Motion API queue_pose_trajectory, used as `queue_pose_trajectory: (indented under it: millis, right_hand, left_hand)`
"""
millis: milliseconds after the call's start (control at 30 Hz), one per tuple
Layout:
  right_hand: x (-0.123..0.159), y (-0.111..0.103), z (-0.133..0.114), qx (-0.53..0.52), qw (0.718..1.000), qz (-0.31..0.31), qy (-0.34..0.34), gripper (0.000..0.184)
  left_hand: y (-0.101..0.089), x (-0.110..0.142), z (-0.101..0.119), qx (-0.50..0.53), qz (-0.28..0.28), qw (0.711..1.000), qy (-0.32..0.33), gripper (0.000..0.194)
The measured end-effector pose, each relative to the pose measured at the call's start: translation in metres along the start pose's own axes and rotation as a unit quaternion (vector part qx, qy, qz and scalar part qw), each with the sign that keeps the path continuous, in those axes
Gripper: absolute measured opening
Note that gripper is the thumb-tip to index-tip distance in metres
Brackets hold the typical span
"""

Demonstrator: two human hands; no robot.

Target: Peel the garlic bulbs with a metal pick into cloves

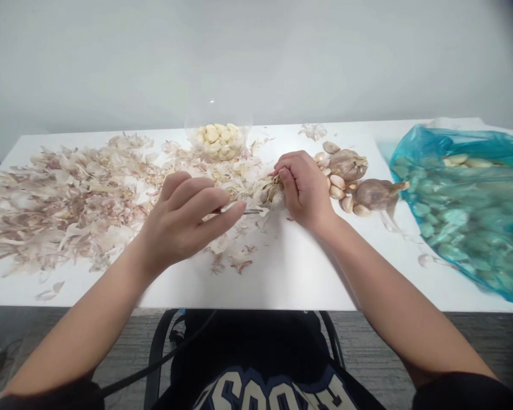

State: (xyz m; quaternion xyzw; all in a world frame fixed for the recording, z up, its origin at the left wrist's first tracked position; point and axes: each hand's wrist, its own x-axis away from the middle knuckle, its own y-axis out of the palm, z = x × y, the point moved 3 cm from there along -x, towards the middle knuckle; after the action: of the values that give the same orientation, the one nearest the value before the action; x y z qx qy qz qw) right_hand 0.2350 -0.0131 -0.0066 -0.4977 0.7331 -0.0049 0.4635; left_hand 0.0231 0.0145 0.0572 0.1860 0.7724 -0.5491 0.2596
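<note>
My left hand [192,213] is closed on a small knife [252,212]; only its thin metal blade shows past my thumb, and the handle is mostly hidden. The blade points right, just below a papery garlic bulb remnant [268,192]. My right hand [303,188] pinches this remnant by its stalk side, above the table. Right of my right hand lie unpeeled garlic cloves [337,185] and two garlic bulbs, one farther back [347,165] and one nearer [376,194]. Behind my hands stands a clear bowl [244,136] holding peeled garlic cloves [219,139].
A wide heap of garlic skins [77,199] covers the left of the white table [273,279], with scraps around the bowl. A blue plastic bag [474,216] of garlic cloves lies at the right. The wall [256,57] stands behind. A dark cable [158,361] crosses below the table edge.
</note>
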Motion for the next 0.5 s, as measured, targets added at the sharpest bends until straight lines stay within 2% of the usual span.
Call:
queue_pose_trajectory:
  millis: [133,267,500]
  right_hand:
    - [-0.0005,-0.0006,-0.0001,0.009,1.0,-0.003,0.001,0.023]
    - [-0.0008,-0.0006,0.0007,0.006,1.0,-0.005,0.0,0.023]
    - [-0.0003,-0.0001,0.0023,-0.015,1.0,-0.009,0.013,0.024]
  left_hand:
    - [-0.0009,-0.0071,0.0094,-0.06,-0.034,0.997,0.029,0.024]
    - [0.0,-0.0075,0.0083,-0.058,-0.065,0.996,0.007,0.028]
    - [0.0006,-0.0085,0.0081,-0.094,-0.055,0.994,0.028,0.024]
